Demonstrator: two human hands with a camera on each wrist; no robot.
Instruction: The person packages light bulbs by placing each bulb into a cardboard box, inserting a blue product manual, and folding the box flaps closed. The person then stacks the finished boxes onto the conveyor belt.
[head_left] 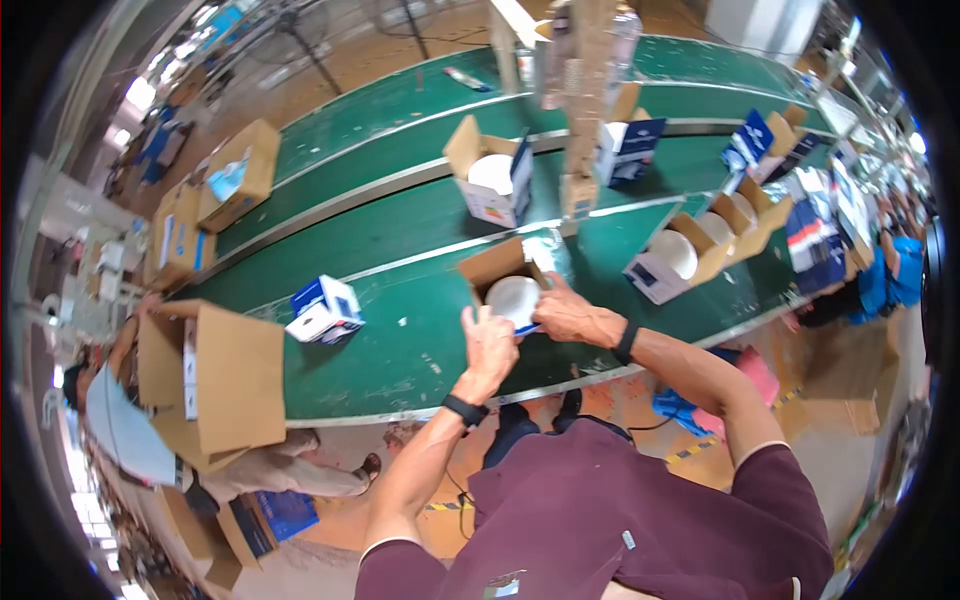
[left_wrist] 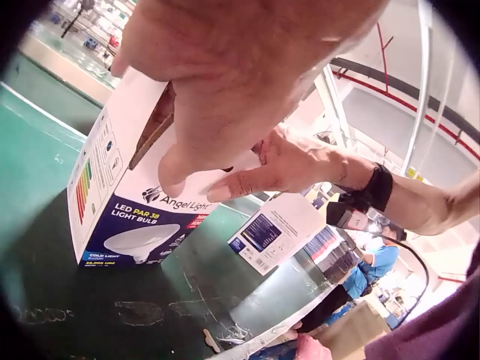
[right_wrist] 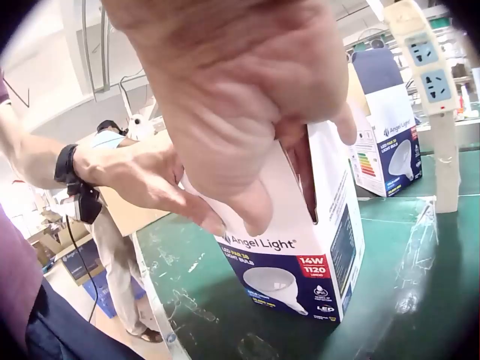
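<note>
An open light bulb box (head_left: 490,265) stands upright on the green conveyor in front of me, a round white bulb face (head_left: 514,298) showing in its top. My left hand (head_left: 490,345) grips the near top edge at one corner, thumb against the printed front. At the other corner my right hand (head_left: 580,318) pinches that edge, its thumb also on the front panel. In the left wrist view the box front (left_wrist: 142,221) reads "LED PAR 38 light bulb". Much of the opening is hidden behind the hands in both wrist views.
A closed bulb box (head_left: 326,310) lies to the left, beside a large carton (head_left: 240,375) with a person behind it. To the right stand several open bulb boxes (head_left: 655,280). Another open box (head_left: 495,205) sits farther back, near a post (head_left: 588,110) with sockets.
</note>
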